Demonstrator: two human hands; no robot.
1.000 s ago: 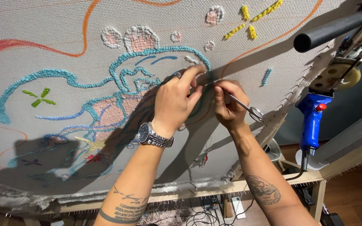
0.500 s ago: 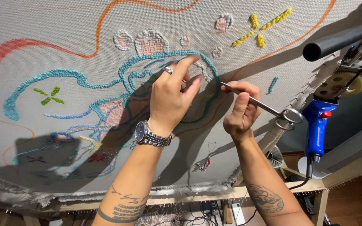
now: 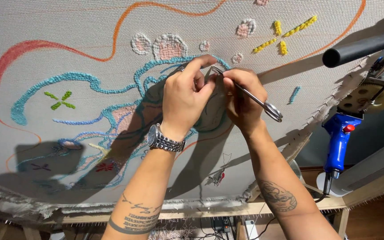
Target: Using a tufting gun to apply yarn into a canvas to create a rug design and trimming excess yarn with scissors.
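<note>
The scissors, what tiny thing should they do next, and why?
Probably one small snip. The right hand holds the scissors with their tips at the teal yarn line, right where the left hand pinches the cloth.

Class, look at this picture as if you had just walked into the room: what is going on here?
A person works at a pale cloth stretched on a wooden frame, partly tufted with a teal outline and yellow marks. The left hand, a metal watch at its wrist, pinches the cloth near the teal line. The right hand holds slim metal scissors, tips at that same spot. A blue tufting gun hangs idle at the frame's right edge.
</note>
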